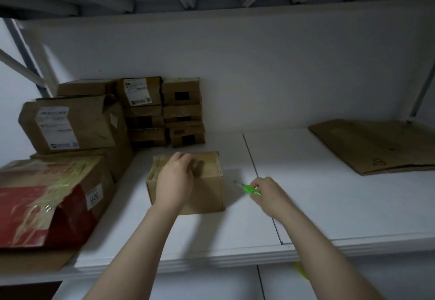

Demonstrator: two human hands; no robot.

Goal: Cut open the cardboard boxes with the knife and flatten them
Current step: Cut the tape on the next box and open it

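Centre frame on the counter point(306, 182), the small box point(207, 191) looks light, stiff, tape-slick; left hand point(175, 179) curls loosely on its top. Right hand point(268, 193) clamps the green knife point(250, 189) just beside; brace the box's edges.

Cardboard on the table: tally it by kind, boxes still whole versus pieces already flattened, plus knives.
Whole boxes: at least 11, counting the small box under the left hand, the red box, the large labelled box and the rear stacks
Flattened cardboard: 1
Knives: 1, the green knife in the right hand
Total: at least 13
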